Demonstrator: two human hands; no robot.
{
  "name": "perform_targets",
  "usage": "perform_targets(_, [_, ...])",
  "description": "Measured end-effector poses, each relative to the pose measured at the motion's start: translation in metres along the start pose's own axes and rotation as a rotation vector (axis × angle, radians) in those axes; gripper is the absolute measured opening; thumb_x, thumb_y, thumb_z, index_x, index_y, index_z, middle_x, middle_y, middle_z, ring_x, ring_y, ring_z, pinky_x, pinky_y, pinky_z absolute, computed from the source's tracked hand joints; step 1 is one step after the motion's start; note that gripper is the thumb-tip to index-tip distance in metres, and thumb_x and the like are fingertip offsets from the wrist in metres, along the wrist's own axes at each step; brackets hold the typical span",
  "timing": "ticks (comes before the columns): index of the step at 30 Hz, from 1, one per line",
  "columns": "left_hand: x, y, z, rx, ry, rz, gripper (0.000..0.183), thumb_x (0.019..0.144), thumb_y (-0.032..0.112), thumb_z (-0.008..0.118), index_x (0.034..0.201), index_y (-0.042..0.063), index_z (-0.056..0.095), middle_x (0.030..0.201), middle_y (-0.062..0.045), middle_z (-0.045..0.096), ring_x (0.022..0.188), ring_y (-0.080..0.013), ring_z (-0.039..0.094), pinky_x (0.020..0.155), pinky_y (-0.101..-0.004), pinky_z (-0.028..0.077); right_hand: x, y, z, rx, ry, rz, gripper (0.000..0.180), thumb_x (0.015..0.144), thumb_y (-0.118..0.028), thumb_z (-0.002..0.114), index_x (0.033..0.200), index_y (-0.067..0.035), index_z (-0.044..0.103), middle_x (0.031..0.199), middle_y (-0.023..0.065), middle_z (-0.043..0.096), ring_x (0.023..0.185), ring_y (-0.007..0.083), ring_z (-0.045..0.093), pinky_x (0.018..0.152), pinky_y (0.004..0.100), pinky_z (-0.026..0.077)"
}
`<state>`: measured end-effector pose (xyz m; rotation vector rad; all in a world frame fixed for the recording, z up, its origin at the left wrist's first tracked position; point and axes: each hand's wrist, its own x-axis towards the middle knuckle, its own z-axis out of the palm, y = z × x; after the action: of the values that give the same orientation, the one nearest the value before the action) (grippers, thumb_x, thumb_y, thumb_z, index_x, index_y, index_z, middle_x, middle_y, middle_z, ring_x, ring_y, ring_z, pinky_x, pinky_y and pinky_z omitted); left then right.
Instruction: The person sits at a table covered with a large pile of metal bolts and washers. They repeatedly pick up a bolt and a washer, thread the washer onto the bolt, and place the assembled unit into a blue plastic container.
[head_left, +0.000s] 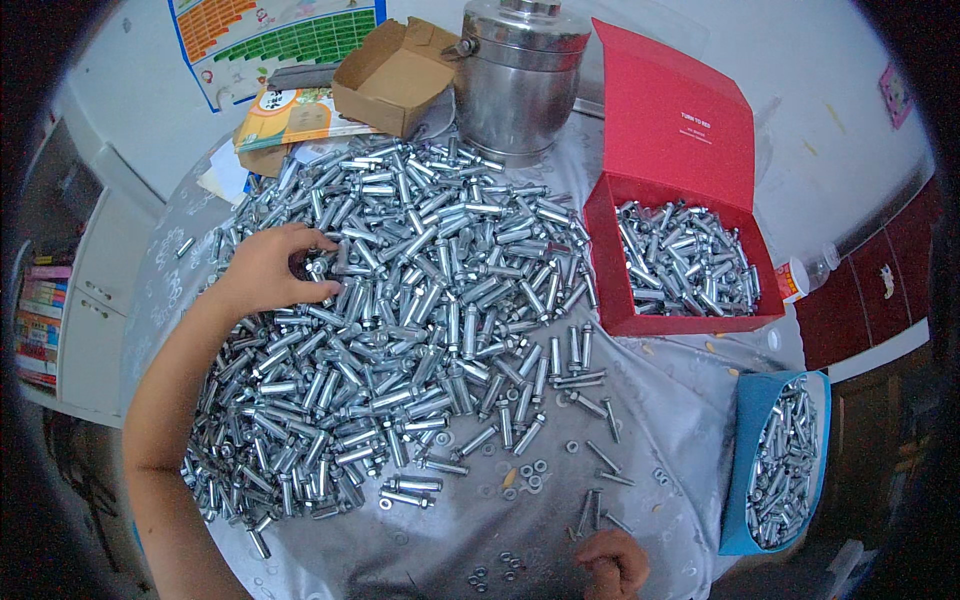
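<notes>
A large heap of metal sleeve anchor bolts (420, 300) covers much of the cloth-covered table. My left hand (281, 270) reaches into the heap's left part, thumb and fingers apart around some bolts; whether it grips one cannot be made out. At the bottom edge, my right hand (613, 562) has its fingers curled near a few loose bolts (587, 511); what it holds, if anything, is hidden. Loose washers (532, 474) lie right of the heap, and more washers (507, 561) lie left of my right hand.
An open red box (679, 324) of anchor parts stands at the right, with a blue container (735, 480) of bolts below it. Behind the heap are a steel canister (517, 90), a cardboard box (394, 82) and papers. A plastic bottle (821, 262) lies beyond the red box.
</notes>
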<state>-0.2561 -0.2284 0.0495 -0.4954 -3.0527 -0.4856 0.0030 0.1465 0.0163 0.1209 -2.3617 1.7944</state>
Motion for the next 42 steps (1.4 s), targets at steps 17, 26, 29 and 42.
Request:
perform_targets(17, [0.019, -0.021, 0.020, 0.219, 0.446, -0.005, 0.040, 0.050, 0.017, 0.072, 0.082, 0.006, 0.050, 0.077, -0.012, 0.054, 0.076, -0.0311, 0.053, 0.065, -0.0403, 0.042, -0.005, 0.004, 0.000, 0.054, -0.003, -0.020, 0.015, 0.079, -0.005, 0.042, 0.075, 0.003, 0.055, 0.062, 0.0081, 0.050, 0.051, 0.0132, 0.043, 0.047, 0.0259, 0.035])
perform_targets(26, [0.017, -0.029, 0.014, 0.180, 0.318, -0.075, 0.041, 0.059, 0.025, 0.072, 0.088, 0.008, 0.049, 0.083, -0.012, 0.054, 0.081, -0.0313, 0.053, 0.069, -0.0395, 0.042, -0.001, 0.006, 0.004, 0.011, 0.013, -0.079, 0.015, 0.077, -0.003, 0.041, 0.076, 0.003, 0.055, 0.065, 0.0102, 0.053, 0.053, 0.0154, 0.046, 0.049, 0.0270, 0.037])
perform_targets(29, [0.008, -0.019, 0.010, 0.180, 0.296, -0.054, 0.051, 0.058, 0.034, 0.074, 0.094, 0.009, 0.049, 0.083, -0.012, 0.053, 0.080, -0.0311, 0.052, 0.070, -0.0391, 0.042, -0.002, 0.007, 0.002, -0.037, -0.011, -0.066, 0.014, 0.077, -0.002, 0.042, 0.076, 0.003, 0.055, 0.067, 0.0111, 0.054, 0.054, 0.0161, 0.047, 0.049, 0.0277, 0.038])
perform_targets(42, [-0.029, -0.022, -0.008, 0.295, -0.057, -0.028, 0.092, 0.053, 0.039, 0.076, 0.129, 0.011, 0.031, 0.098, -0.018, 0.043, 0.094, -0.0333, 0.045, 0.085, -0.0403, 0.036, -0.003, 0.015, 0.002, -0.006, -0.022, -0.117, 0.015, 0.078, -0.001, 0.040, 0.080, 0.005, 0.053, 0.069, 0.0131, 0.056, 0.054, 0.0154, 0.047, 0.049, 0.0270, 0.039])
